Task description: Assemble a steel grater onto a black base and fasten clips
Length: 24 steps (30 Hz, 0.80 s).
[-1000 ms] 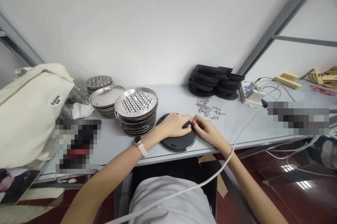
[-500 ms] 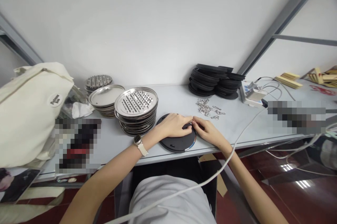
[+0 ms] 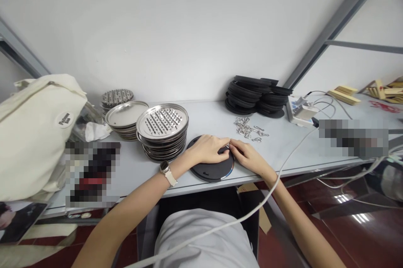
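A black round disc [image 3: 214, 171] lies flat near the table's front edge, with a slot and a thin coloured strip along its right rim. My left hand [image 3: 211, 149] rests over its upper part, with bent fingers and thumb closed at the right rim. From the other side, my right hand [image 3: 247, 155] pinches at the same spot, fingertips against the left index finger. A small shiny metal piece [image 3: 227, 146], apparently a clasp, shows between the fingertips, though most of it is hidden. Beyond the hands lies a loose pile of metal clasps [image 3: 244, 126].
Round metal graters [image 3: 163, 121] stand stacked left of the disc, with metal lids [image 3: 126, 113] behind. Black discs [image 3: 247, 92] are piled against the wall. A power strip [image 3: 299, 113] sits at right; a white cable [image 3: 266, 201] crosses in front. A cream bag [image 3: 34, 134] is at far left.
Both hands stay at the disc's right rim with hardly any movement. A little more of the small metal piece shows between the fingertips. The whole view has shifted very slightly.
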Tool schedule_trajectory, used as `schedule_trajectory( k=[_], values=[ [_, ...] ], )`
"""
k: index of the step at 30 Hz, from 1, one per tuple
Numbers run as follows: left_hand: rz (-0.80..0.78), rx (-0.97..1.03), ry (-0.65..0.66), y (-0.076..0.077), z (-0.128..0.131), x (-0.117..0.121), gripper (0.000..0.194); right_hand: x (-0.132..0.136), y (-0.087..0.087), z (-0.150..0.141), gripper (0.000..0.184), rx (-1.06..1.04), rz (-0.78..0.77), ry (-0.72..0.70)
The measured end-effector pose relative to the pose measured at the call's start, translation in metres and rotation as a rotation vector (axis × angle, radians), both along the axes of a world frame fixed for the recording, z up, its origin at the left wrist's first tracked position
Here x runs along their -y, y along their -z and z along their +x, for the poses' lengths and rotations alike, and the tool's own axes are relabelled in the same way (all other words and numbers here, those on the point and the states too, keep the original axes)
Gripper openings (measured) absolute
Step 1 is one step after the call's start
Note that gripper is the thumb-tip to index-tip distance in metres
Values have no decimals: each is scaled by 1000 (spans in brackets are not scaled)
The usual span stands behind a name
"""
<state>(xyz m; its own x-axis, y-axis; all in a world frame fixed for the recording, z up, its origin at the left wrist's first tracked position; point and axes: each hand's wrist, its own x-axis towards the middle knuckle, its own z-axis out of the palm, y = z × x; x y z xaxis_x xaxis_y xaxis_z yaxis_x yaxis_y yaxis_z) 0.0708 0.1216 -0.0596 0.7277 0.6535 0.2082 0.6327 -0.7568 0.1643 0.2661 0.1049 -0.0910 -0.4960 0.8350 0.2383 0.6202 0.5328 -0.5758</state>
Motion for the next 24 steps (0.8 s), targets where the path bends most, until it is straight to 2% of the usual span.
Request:
schedule_trajectory(
  k=[12, 24],
  values=[
    [-25, -4, -12, -1, 1, 2, 20, 0, 0, 0, 26, 12, 21, -2],
    [-21, -9, -5, -2, 1, 1, 19, 1, -1, -1, 28, -43, -26, 37]
  ],
)
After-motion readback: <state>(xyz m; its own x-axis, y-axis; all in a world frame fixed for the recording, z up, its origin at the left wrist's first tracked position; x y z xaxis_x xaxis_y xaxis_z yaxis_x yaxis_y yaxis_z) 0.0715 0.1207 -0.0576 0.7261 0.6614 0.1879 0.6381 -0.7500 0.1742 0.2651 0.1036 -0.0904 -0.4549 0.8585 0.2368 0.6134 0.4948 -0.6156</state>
